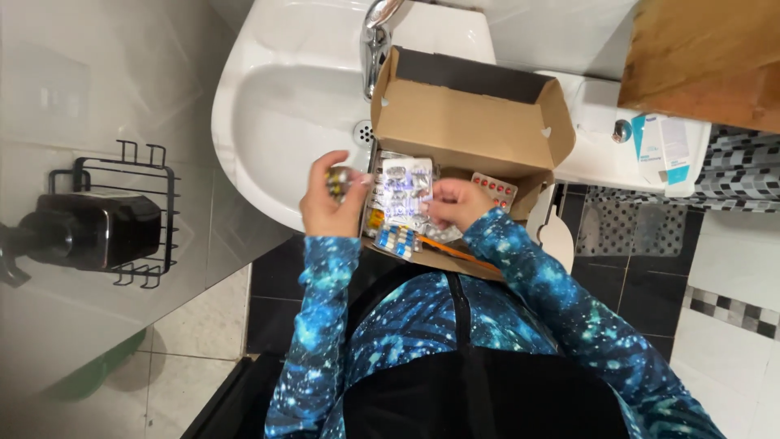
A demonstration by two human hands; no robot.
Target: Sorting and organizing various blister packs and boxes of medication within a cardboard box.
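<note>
Cardboard box (463,122) as landmark: it sits open on the front rim of the white sink (268,122), flaps up, likely propped there so both hands stay free to sort through it.

Far left of box: black appliance in a wire wall rack (122,215), well apart.

Just left of box: left hand (329,203), raised, grip closed on a small folded blister strip (337,180) with yellowish and dark pills; held clear of the box, apparently lifted out for a look.

Behind box, touching its back flap: chrome tap (375,41).

Inside box, front edge: silvery foil blister sheet (405,191) lying uppermost, blue-and-white capsule strip (398,240) below it, yellow-and-red strip at the left wall. Packs lie loose and overlapping.

Right hand (455,203) rests in the box, fingers curled at the right edge of the foil sheet; grip seems pinched on it, though the fingertips are partly hidden.

Right of that hand, still in box: red-pill blister card (494,189), tilted against the side.

Right of box, on the white ledge: upright white-and-teal carton (662,150), rectangular.
</note>
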